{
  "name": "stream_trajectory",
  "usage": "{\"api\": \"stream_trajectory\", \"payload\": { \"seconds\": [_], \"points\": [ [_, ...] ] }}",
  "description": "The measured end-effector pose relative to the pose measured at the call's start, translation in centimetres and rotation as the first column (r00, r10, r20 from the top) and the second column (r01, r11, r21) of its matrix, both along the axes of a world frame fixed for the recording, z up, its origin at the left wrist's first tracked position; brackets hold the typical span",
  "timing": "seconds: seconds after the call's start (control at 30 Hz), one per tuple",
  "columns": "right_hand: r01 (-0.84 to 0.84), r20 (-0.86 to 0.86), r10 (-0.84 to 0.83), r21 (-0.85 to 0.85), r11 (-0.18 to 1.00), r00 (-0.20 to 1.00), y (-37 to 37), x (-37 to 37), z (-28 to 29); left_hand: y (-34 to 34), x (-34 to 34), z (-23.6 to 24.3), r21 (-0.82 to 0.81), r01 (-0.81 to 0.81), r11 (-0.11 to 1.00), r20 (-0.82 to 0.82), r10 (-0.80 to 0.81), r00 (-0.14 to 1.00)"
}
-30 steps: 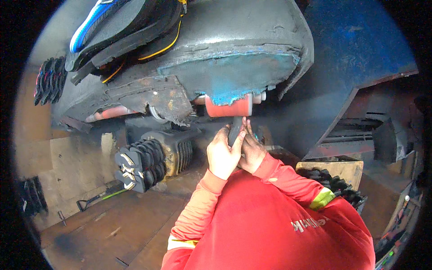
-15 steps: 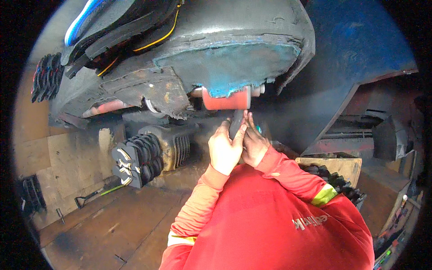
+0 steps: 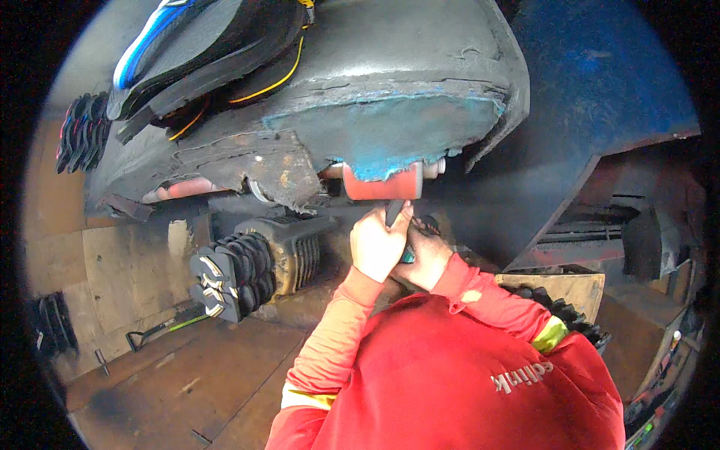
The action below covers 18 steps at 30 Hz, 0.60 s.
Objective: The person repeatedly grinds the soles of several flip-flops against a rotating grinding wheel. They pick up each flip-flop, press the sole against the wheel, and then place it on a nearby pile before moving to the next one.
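Both my hands are together in front of a red sanding roller point(image 3: 382, 184), just below it. My left hand point(image 3: 377, 244) grips a dark flip-flop point(image 3: 392, 213), seen nearly edge-on, its tip close under the roller; whether they touch I cannot tell. Against it from the other side, my right hand point(image 3: 429, 253) has its fingers curled, and a teal bit shows by its palm. Most of the flip-flop is hidden by the hands. Above the roller hangs a frayed blue-grey cloth flap point(image 3: 390, 135) fixed to the dusty grey machine hood point(image 3: 405, 45).
Dark flip-flops point(image 3: 217, 45) lie on the hood at upper left. A stack of black flip-flops point(image 3: 232, 277) stands beside a ribbed motor point(image 3: 289, 251). To my right is a wooden-sided box point(image 3: 570, 291) holding dark pieces. A blue panel point(image 3: 607, 82) rises at the right.
My hands have drawn slightly down from the roller, and the flip-flop has turned between them. My right fingers, stretched upward before, are now curled. The view has shifted a little.
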State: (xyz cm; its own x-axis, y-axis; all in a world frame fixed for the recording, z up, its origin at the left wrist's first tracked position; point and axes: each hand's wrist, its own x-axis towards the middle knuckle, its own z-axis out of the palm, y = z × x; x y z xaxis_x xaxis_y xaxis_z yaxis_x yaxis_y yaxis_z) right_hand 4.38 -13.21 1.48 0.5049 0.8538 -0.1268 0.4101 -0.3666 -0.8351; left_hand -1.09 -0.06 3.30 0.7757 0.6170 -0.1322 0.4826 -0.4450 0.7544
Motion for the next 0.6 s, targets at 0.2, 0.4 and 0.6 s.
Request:
{"api": "stream_trajectory", "payload": {
  "seconds": [0.2,0.4,0.6],
  "points": [
    [0.047,0.562,-0.110,0.126,0.991,0.820,-0.2,-1.7,1.1,-2.7,-3.6,0.1,-0.115,-0.134,0.984,0.371,0.168,0.913],
    [-0.411,0.715,-0.181,0.568,0.713,0.675,-6.6,-5.7,11.7,-1.0,-9.3,5.4,0.047,-0.231,0.972,0.348,0.201,0.916],
    [-0.084,0.234,-0.148,0.754,0.652,0.961,-10.5,-7.9,21.2,0.7,-15.3,10.8,0.110,-0.202,0.973,0.435,0.135,0.890]
  ]
}}
